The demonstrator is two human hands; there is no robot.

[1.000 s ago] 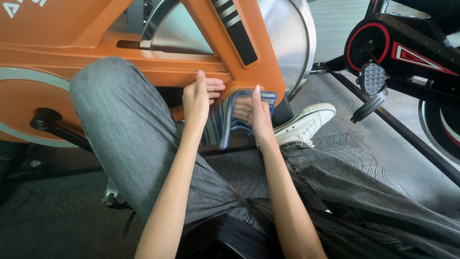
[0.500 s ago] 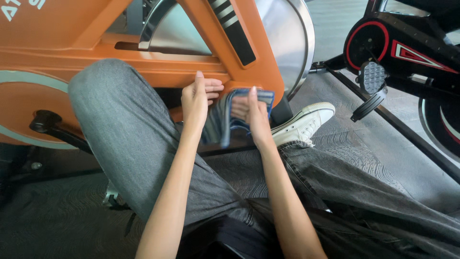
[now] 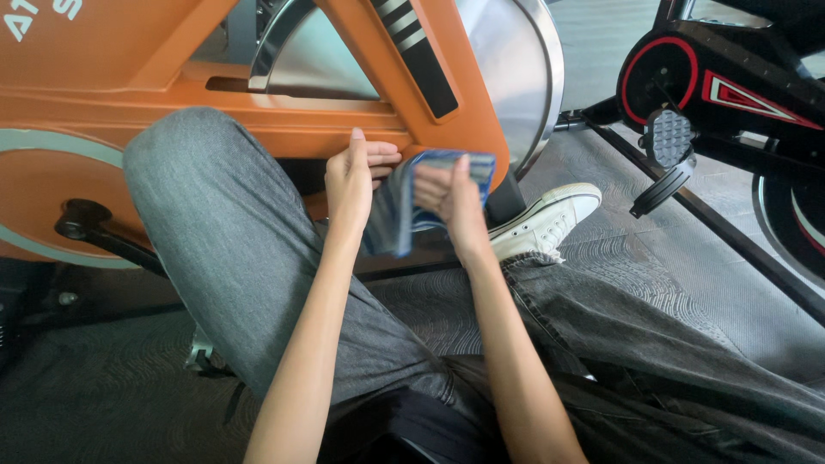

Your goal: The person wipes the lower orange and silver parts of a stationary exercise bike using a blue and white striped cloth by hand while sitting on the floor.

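My left hand [image 3: 354, 176] and my right hand [image 3: 453, 196] both grip a folded blue-grey cloth [image 3: 397, 210] between them, held close to the lower frame of an orange exercise bike [image 3: 258, 103]. The cloth hangs down from my fingers just in front of the bike's orange bar. My left knee in grey jeans [image 3: 206, 206] is raised beside my left arm. My right leg stretches out to the right, ending in a white sneaker [image 3: 546, 222] near the bike's silver flywheel [image 3: 507, 69].
A black crank arm [image 3: 94, 228] sticks out at the bike's left. A second, black-and-red exercise bike [image 3: 730, 94] stands at the right with a black pedal [image 3: 666, 142] and a floor rail. Dark patterned carpet [image 3: 653, 283] covers the floor.
Both hands have lifted slightly and shifted the cloth, which now shows more of its blue upper edge between the fingers. Legs and bikes stay where they were.
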